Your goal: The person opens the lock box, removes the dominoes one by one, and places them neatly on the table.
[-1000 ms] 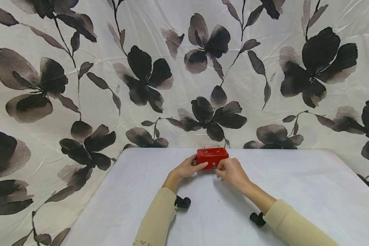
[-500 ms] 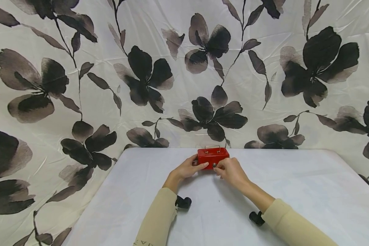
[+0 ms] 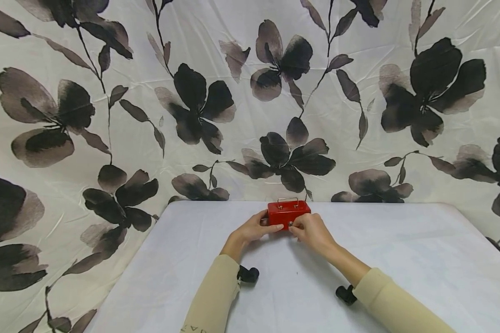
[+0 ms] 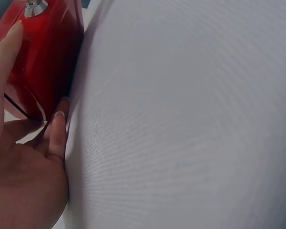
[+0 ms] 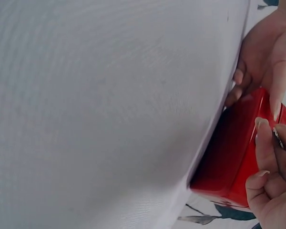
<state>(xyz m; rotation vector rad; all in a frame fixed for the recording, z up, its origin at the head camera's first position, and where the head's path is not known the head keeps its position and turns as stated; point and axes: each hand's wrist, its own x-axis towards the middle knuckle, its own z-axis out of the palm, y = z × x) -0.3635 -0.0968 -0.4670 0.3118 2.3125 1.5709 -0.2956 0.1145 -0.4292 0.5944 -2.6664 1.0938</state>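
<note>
The box [image 3: 289, 211] sits on the table [image 3: 404, 243] before the backdrop [image 3: 233, 162], 2 hands [image 3: 251, 229] [image 3: 315, 233] at left and front-right.

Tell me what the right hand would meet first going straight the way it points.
The right hand would probably meet the front of the red box, by its silver fitting; any gap is hard to judge.

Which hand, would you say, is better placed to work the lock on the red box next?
Probably the right hand: its fingers pinch a small metal piece by the lock on the front of the red box. The left hand is busy gripping the box's left end, its thumb on the front.
</note>
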